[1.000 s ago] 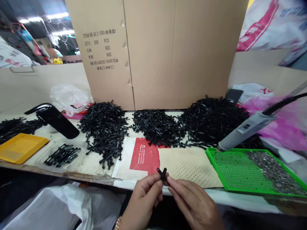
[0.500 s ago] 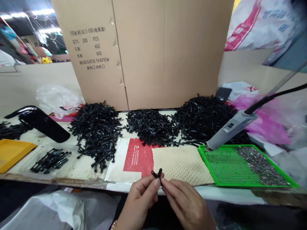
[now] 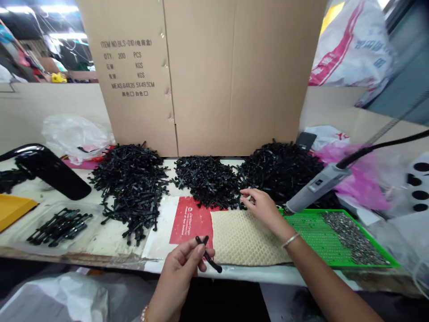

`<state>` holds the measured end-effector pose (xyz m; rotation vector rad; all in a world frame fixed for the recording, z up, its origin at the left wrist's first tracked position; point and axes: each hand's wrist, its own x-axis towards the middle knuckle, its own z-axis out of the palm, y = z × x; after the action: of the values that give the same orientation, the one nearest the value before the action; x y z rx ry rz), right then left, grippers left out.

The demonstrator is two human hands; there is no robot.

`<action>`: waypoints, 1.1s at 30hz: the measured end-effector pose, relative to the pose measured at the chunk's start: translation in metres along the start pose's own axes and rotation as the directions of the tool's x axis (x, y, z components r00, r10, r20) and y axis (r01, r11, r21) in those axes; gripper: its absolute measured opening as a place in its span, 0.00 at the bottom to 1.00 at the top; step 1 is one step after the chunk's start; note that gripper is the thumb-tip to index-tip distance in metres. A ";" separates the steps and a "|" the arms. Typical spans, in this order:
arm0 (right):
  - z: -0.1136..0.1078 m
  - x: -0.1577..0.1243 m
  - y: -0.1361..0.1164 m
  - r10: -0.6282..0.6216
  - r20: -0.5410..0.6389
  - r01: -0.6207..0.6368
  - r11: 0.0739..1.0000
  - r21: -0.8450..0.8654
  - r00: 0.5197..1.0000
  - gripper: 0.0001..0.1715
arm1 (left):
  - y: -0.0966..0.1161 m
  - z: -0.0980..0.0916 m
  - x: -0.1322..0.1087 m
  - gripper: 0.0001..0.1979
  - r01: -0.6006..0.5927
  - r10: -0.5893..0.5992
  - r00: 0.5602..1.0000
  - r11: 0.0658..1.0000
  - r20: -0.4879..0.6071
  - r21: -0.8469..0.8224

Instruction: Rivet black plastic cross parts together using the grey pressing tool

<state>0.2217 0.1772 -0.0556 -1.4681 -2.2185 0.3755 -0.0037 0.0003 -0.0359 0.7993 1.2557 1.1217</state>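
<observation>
My left hand pinches crossed black plastic strips with rounded ends, just in front of the table edge. Over the back edge of the beige honeycomb-textured mat, my right hand reaches out with bent fingers a little apart. No held piece can be made out there. Its fingertips are at the gap between the middle heap of small black parts and the right heap. A left heap of longer black strips lies farther off.
A grey electric screwdriver hangs over a green tray of small metal screws. At left, a clear tray holds assembled black pieces beside a glossy black lamp-like object and a yellow tray. Behind stands a cardboard sheet.
My right hand has left the strips and moved forward and right to the heaps. My left hand has shifted slightly left, still holding the strips. The view has shifted a little.
</observation>
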 end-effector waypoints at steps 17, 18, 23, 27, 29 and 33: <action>0.027 0.037 -0.003 0.247 0.155 -0.229 0.966 -0.123 0.957 0.16 | -0.007 -0.028 0.000 0.20 0.039 -0.038 0.999 0.998 0.023 -0.050; 0.028 0.038 -0.002 0.243 0.149 -0.232 0.969 -0.087 0.958 0.15 | -0.007 -0.028 0.000 0.20 0.046 -0.044 0.999 0.998 0.029 -0.047; 0.034 0.043 0.010 0.201 0.120 -0.216 0.969 0.122 0.972 0.12 | -0.009 -0.027 0.001 0.21 0.071 -0.069 0.995 0.997 0.077 -0.021; 0.029 0.038 0.003 0.170 0.021 -0.169 0.946 0.275 0.985 0.14 | -0.009 -0.025 0.002 0.20 0.075 -0.072 0.996 0.996 0.060 -0.051; 0.025 0.023 -0.016 0.168 -0.052 -0.131 0.899 0.419 0.984 0.21 | -0.005 -0.023 0.002 0.19 0.111 -0.102 0.992 0.983 0.071 -0.144; 0.025 -0.032 -0.067 0.112 0.057 -0.108 0.524 0.845 0.992 0.20 | 0.005 -0.013 0.000 0.13 0.210 -0.145 0.974 0.867 0.173 -0.453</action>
<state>0.1663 0.1212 -0.0529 -1.0066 -1.4904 1.2899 -0.0171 0.0004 -0.0338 0.3741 0.8699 1.1376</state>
